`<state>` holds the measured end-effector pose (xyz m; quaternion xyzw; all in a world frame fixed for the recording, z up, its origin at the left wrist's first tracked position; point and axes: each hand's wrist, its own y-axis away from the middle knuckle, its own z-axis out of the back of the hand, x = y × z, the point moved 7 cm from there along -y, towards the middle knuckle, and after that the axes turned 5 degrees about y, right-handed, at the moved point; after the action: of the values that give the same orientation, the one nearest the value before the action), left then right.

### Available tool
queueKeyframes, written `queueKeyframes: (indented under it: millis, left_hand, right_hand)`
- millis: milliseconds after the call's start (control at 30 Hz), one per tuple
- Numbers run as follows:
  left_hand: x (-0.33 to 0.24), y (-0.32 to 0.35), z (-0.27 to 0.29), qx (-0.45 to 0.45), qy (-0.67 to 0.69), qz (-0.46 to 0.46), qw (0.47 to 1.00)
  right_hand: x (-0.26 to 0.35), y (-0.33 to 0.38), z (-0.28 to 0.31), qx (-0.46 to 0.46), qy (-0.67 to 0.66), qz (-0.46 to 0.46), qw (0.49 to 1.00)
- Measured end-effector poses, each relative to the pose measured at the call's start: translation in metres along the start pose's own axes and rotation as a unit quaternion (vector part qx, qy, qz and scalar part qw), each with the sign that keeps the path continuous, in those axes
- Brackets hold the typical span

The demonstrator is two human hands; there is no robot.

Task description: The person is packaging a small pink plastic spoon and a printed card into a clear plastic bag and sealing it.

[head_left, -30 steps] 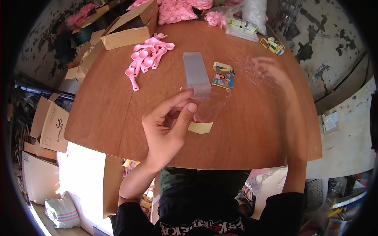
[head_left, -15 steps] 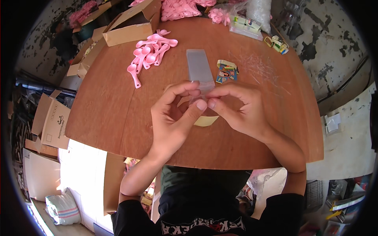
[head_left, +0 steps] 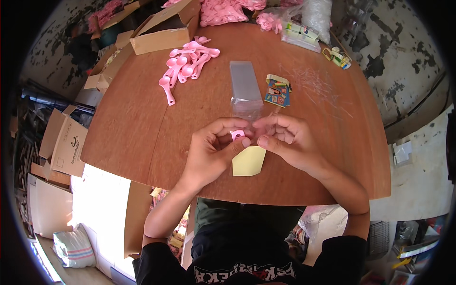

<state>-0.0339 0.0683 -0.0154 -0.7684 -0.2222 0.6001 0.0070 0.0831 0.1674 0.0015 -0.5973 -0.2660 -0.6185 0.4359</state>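
Note:
My left hand (head_left: pixel 209 149) is closed on a pink measuring spoon, of which only the handle end with its hole (head_left: pixel 238 135) shows between finger and thumb. Facing it, my right hand (head_left: pixel 294 142) has its fingers curled towards the thumb. Something clear, perhaps thin plastic, blurs between the hands, and I cannot make out its edges. A pale yellow card (head_left: pixel 248 162) shows just below the fingertips; whether it is held or lies on the table is unclear. Just beyond my hands lies a stack of clear plastic bags (head_left: pixel 245 81), with blue printed cards (head_left: pixel 278 92) to its right.
Several pink spoons (head_left: pixel 183 65) are heaped on the wooden table (head_left: pixel 123 137) at the left. An open cardboard box (head_left: pixel 164 35) and bags of pink spoons (head_left: pixel 222 12) stand along the far edge. Thin clear strips (head_left: pixel 316 85) lie scattered at the right.
Both hands have come slightly nearer to me, away from the bag stack. The pink handle end now shows in my left hand, and more of the yellow card is visible.

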Motion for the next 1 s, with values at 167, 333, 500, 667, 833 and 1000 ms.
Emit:
queueKeyframes:
  millis: [167,333,500,667,833,1000]
  left_hand:
    - [0.006,0.003,0.007,0.007,0.009,0.023,1.0]
    - [0.01,0.006,0.012,-0.013,-0.009,0.059,0.998]
    - [0.018,0.01,0.015,-0.024,0.065,0.068,0.995]
    - [0.017,0.013,0.02,-0.012,0.095,0.056,0.994]
    - [0.016,0.013,0.021,0.012,0.117,0.032,0.992]
    - [0.012,0.011,0.014,0.043,0.197,0.04,0.979]
  right_hand:
    - [-0.011,0.008,0.001,-0.011,-0.013,-0.027,1.0]
    - [-0.02,0.011,0.004,-0.025,-0.025,-0.059,0.998]
    - [-0.021,0.011,0.007,-0.057,-0.018,-0.003,0.998]
    - [-0.02,0.011,0.009,-0.03,-0.039,0.009,0.999]
    - [-0.012,0.01,0.006,0.04,-0.008,0.102,0.994]
    - [-0.004,0.012,0.007,0.047,0.005,0.117,0.992]
